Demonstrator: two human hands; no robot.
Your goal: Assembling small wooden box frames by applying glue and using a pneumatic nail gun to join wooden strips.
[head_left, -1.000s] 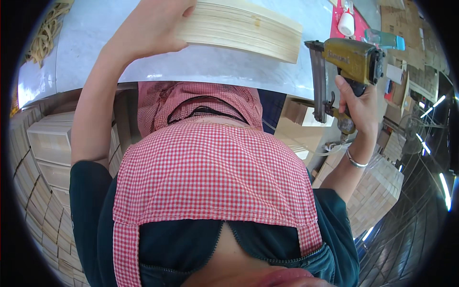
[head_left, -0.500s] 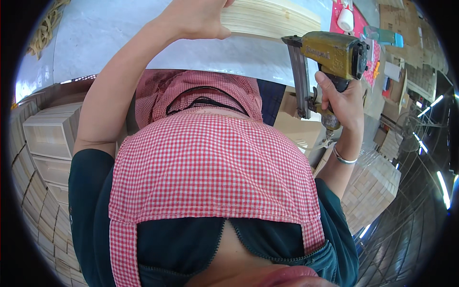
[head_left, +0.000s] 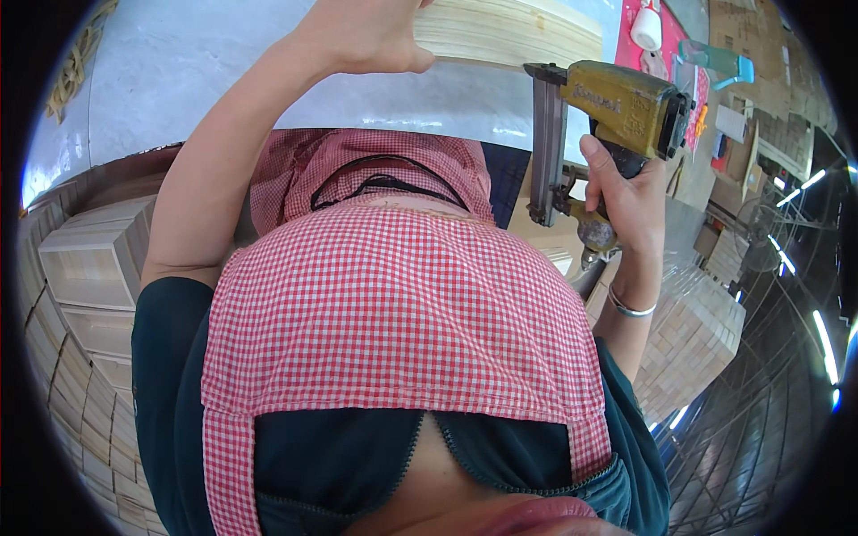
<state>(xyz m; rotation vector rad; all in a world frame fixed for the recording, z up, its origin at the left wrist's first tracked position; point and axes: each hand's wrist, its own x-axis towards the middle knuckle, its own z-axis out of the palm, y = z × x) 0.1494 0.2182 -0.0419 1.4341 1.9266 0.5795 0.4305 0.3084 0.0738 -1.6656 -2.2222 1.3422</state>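
So the pale wooden piece (head_left: 514, 34) lies lengthwise left-to-right on the tabletop (head_left: 214, 80), left hand (head_left: 371, 37) clasping its left end, right hand (head_left: 630, 204) wrapped around the pneumatic nailer (head_left: 621, 105), nose by the near edge, rightward.

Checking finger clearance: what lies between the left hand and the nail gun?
The wood, with the tabletop along its near edge, lies between left hand and nail gun in the head view.
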